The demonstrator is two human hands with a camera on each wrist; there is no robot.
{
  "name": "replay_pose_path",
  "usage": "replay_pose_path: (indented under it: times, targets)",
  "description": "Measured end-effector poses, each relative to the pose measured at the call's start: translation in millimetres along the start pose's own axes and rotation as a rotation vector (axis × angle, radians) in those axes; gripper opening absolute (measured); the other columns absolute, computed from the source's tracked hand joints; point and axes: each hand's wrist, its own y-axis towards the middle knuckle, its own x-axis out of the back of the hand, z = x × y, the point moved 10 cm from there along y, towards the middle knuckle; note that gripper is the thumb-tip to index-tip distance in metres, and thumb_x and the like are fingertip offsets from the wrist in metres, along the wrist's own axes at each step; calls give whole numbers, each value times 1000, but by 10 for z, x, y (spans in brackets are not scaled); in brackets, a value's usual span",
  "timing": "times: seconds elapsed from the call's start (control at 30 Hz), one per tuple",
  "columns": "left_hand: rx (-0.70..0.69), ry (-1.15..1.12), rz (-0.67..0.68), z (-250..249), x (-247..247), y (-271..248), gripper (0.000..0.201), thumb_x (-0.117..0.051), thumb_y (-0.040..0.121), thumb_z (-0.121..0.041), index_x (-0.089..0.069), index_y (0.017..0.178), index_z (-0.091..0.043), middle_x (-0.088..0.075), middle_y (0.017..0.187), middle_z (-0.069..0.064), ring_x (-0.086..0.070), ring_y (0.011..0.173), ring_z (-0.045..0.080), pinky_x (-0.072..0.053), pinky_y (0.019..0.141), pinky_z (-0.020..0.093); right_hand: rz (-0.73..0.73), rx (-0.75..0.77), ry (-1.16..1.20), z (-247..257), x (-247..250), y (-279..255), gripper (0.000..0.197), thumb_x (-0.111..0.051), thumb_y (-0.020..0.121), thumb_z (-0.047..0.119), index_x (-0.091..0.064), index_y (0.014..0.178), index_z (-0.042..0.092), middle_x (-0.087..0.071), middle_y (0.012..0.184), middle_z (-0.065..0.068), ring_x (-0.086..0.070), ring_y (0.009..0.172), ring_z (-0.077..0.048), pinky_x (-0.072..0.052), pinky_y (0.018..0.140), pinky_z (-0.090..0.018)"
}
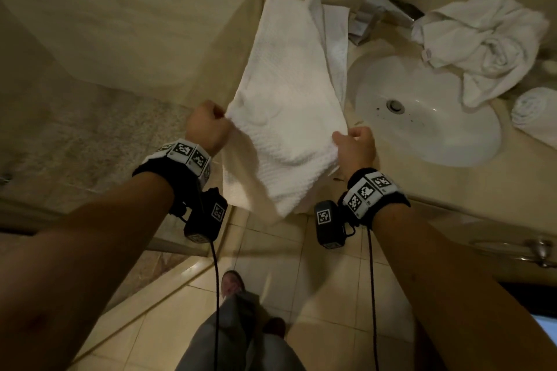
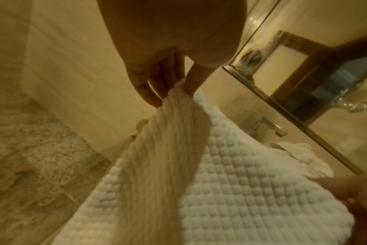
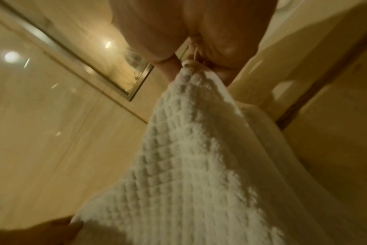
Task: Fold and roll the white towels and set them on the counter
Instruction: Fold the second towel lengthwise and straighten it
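Observation:
A white waffle-textured towel (image 1: 286, 93) lies lengthwise on the beige counter (image 1: 391, 187), its near end lifted off the counter edge. My left hand (image 1: 208, 126) pinches the near left corner and my right hand (image 1: 355, 144) pinches the near right corner. In the left wrist view my fingers (image 2: 157, 82) pinch the towel (image 2: 220, 182) corner. The right wrist view shows the towel (image 3: 189, 149) hanging from my pinching fingers (image 3: 220, 73). A rolled white towel (image 1: 536, 114) rests on the counter at the far right. A crumpled white towel (image 1: 482, 39) lies behind the sink.
A white oval sink (image 1: 428, 111) is set in the counter to the right of the towel, with a chrome faucet (image 1: 388, 3) behind it. A glass shower wall (image 1: 120, 39) stands to the left. Tiled floor (image 1: 316, 295) and my legs are below.

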Motion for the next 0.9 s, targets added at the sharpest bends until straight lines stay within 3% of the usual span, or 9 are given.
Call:
replay_pose_path:
  times: [0.07,0.17,0.27,0.43,0.5,0.57,0.63,0.77,0.9]
  targets:
    - [29,38,-21,4,30,-1,23,-56,82,-10,-60,104,-4,-62,97,13,-58,93,28,-44,73,31,12,-25,-13,-27,37,16,22,-64,88,22,-52,103,10,-56,99,-2,-55,91,-20,-43,76,-27]
    - [59,208,98,151,-129,-67,21,-58,85,-16,-63,95,3,-60,87,16,-60,88,29,-44,70,32,313,-239,-43,-360,-227,-127,34,-69,85,33,-63,105,6,-69,99,-9,-66,89,-27,-57,82,-41]
    - [119,209,121,305,-189,-120,25,-63,86,-22,-58,100,-3,-54,90,10,-52,84,24,-40,70,31,465,-343,-151,-584,-296,-304,22,-67,80,21,-65,96,5,-71,94,-13,-69,84,-32,-58,80,-47]
    - [56,279,132,186,-192,-48,26,-61,87,-22,-62,97,3,-66,93,19,-63,92,34,-48,73,35,602,-333,-411,-652,-310,-408,12,-66,85,12,-63,88,2,-67,81,-8,-61,69,-18,-46,46,-16]
    - [39,334,130,136,-198,-50,28,-59,89,-21,-62,101,4,-65,101,22,-61,97,36,-46,76,35,581,-300,-459,-664,-318,-363,31,-75,76,23,-66,95,0,-70,87,-8,-66,77,-21,-54,60,-19]
    - [38,377,143,139,-212,-44,30,-57,90,-22,-61,104,4,-64,106,22,-60,100,37,-44,76,35,530,-251,-454,-776,-320,-204,62,-81,52,40,-70,100,4,-73,96,-8,-69,89,-26,-57,83,-35]
    - [42,416,178,153,-228,-31,30,-55,91,-22,-62,102,5,-64,106,23,-60,99,37,-43,73,34,479,-205,-395,-898,-313,-1,65,-77,37,51,-74,90,13,-74,92,-5,-70,90,-27,-56,86,-41]
    - [16,435,212,117,-228,10,27,-54,90,-19,-63,89,7,-65,98,26,-62,92,39,-42,67,34,391,-59,-194,-365,-180,-228,7,-77,75,22,-70,75,20,-72,87,0,-67,84,-19,-57,83,-37]
    - [-2,419,199,50,-182,45,31,-52,92,-20,-64,88,9,-65,97,28,-62,91,39,-45,69,37,348,-48,-76,-261,-169,-173,13,-69,85,8,-67,76,18,-70,91,-6,-68,87,-26,-58,82,-40]
